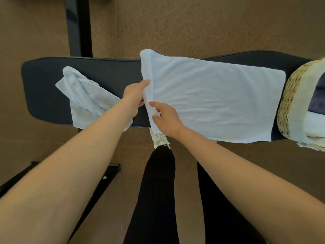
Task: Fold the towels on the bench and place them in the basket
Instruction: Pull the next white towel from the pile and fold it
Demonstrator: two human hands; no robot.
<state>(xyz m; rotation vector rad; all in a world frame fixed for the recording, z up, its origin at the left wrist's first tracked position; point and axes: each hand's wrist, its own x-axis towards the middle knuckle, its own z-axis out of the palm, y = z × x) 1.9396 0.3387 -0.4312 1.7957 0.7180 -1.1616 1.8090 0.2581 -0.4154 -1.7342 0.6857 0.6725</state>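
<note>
A white towel lies spread flat across the black padded bench, its near edge hanging over the front. My left hand holds the towel's left edge, with fingers tucked under the fabric. Just below it, my right hand pinches the same edge between thumb and fingers. A second white towel lies crumpled on the bench to the left, partly under my left forearm. The woven basket stands at the bench's right end with folded white and dark cloth inside.
Brown speckled floor surrounds the bench. A black metal post rises behind the bench at the left, and a black frame bar runs along the floor at the lower left. My legs and a white shoe stand in front of the bench.
</note>
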